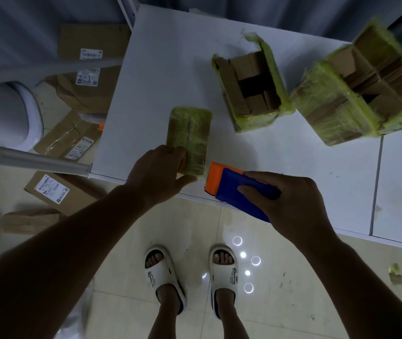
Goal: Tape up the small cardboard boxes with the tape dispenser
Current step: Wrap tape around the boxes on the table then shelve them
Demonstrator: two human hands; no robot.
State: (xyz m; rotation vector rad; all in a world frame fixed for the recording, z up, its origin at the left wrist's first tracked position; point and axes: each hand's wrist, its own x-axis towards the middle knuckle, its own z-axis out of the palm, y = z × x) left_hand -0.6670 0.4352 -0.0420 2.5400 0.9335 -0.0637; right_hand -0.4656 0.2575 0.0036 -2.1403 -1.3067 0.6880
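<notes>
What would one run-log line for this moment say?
left hand: holds small taped box | right hand: grips tape dispenser beside box

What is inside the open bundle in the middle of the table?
Flat brown cardboard pieces stand packed inside the open bundle, with a dark gap between them. Its yellowish wrap hides the lower parts, so the bottom cannot be seen.
</notes>
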